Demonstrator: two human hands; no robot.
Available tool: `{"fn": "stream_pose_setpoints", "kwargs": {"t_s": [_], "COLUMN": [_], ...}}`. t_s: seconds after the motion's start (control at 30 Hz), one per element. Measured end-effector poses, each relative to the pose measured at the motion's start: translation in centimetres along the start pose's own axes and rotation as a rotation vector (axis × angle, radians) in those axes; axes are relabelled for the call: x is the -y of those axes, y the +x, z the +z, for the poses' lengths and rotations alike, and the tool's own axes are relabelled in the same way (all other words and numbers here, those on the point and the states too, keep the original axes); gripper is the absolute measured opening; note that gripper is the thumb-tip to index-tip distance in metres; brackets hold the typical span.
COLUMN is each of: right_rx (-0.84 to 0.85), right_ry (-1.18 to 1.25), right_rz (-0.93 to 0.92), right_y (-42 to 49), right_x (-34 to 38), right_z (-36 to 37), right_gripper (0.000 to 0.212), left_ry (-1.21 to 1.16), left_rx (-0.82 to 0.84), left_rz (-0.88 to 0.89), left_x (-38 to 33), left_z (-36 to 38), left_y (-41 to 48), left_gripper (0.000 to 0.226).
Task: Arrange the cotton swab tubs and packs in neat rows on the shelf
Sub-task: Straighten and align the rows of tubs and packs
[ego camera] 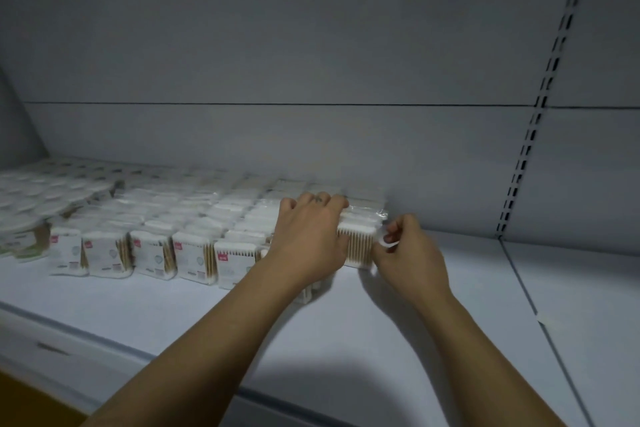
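Note:
Several rows of cotton swab packs (194,253) in clear wrap with red corner labels stand on a white shelf (433,305), reaching back to the rear wall. Round cotton swab tubs (26,229) with white lids fill the far left. My left hand (308,236) lies palm-down over the rightmost row, fingers curled on the pack tops. The front pack of that row (358,246) shows its wooden sticks. My right hand (408,253) pinches the plastic wrap at that pack's right edge.
The shelf's right half is bare white board, with a seam (526,295) to the adjoining shelf. A slotted upright (540,107) runs up the grey back panel. The shelf's front lip (104,336) runs along the lower left.

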State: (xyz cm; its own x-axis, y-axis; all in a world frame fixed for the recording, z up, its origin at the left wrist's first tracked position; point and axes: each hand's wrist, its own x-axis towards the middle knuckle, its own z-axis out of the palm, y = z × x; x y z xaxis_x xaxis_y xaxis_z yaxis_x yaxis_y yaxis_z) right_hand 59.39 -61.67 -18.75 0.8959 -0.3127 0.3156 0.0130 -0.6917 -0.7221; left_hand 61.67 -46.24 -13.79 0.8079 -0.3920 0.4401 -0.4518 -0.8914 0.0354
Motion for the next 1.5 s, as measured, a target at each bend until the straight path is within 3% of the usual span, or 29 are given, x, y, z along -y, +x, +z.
{"fn": "stream_pose_setpoints", "kwargs": {"t_s": [0.3,0.63,0.93,1.1,1.33,1.43,1.5], "right_rx": [0.092,0.064,-0.133,-0.247,-0.081,0.045,0.038], "right_ry": [0.071,0.006,0.381,0.63,0.946,0.988,0.944], "right_rz": [0.008,-0.147,-0.076,-0.021,-0.056,-0.096,-0.116], "right_y": [-0.2,0.1,0.0,0.0,-0.7,-0.8,-0.7], "right_x": [0.4,0.3,0.8,1.5,2.4,2.6,2.7], "right_z": [-0.1,-0.5,-1.5,-2.4,-3.7,-4.4,-4.4], "right_gripper": [0.034,0.014,0.02,0.011,0.011,0.023,0.021], "left_ry": [0.058,0.0,-0.485,-0.884,-0.917,-1.002,-1.087], "left_rx": [0.075,0.049,-0.079,0.075,0.164,0.129,0.089], "left_rz": [0.037,0.055,-0.122,-0.219,-0.081,-0.076,-0.1], "left_x": [-0.8,-1.0,-0.9,-1.7,-2.8,-2.6,-2.2], "left_z": [1.0,0.8,-0.9,-2.7,-2.7,-3.5,-3.8], "left_y": [1.3,0.9,1.5,1.1,0.6,0.6,0.6], "left_gripper": [0.035,0.028,0.013,0.025,0.049,0.041,0.031]}}
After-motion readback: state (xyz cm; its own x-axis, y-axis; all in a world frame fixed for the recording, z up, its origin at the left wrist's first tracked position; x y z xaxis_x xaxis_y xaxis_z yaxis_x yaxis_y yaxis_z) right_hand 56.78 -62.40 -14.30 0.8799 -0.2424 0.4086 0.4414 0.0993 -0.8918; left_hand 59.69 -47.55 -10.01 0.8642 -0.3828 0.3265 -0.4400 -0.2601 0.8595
